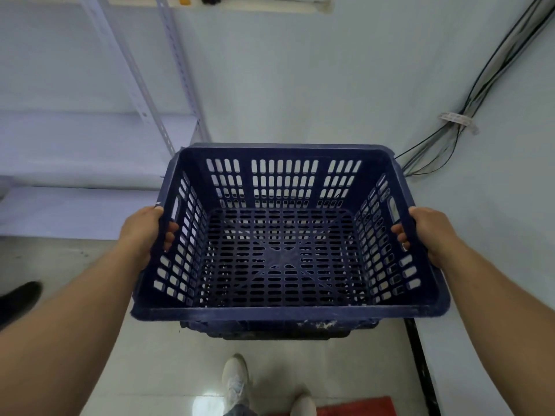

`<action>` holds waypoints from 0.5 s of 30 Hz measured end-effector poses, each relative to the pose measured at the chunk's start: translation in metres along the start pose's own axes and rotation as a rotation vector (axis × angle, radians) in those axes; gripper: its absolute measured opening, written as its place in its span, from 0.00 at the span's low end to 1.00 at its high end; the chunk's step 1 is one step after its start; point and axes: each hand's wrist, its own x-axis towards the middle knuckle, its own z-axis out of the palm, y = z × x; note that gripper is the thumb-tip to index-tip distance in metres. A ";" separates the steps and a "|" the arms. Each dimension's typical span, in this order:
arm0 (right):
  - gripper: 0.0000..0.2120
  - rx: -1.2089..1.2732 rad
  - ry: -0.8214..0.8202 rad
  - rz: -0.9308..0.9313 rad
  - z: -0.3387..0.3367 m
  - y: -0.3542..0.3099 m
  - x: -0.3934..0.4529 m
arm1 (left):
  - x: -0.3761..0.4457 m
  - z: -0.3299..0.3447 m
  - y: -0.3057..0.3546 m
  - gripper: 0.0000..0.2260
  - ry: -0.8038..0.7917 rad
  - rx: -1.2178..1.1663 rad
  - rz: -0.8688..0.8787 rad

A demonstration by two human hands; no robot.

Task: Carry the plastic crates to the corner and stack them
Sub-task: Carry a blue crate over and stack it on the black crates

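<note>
An empty dark blue slotted plastic crate (pixel 288 309) fills the middle of the head view, held up in front of me over the floor. My left hand (pixel 144 232) grips its left rim, fingers curled through the side handle slot. On the opposite rim my right hand (pixel 426 232) grips in the same way. Below its near edge shows part of another dark blue crate (pixel 279 330), directly underneath; whether the two touch is hidden.
White metal shelving (pixel 90 172) stands at the left against the pale wall. Black cables (pixel 468 115) run down the wall corner at the right. A red mat (pixel 354 406) lies by my shoes at the bottom. A dark shoe (pixel 21 295) shows at the left edge.
</note>
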 end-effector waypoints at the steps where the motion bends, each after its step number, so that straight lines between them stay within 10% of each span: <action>1: 0.19 0.004 -0.003 0.008 0.000 0.002 -0.002 | 0.000 -0.001 0.000 0.14 0.000 0.000 0.006; 15: 0.21 -0.018 -0.026 0.008 -0.002 0.005 -0.004 | -0.004 0.002 0.004 0.13 0.013 -0.019 -0.011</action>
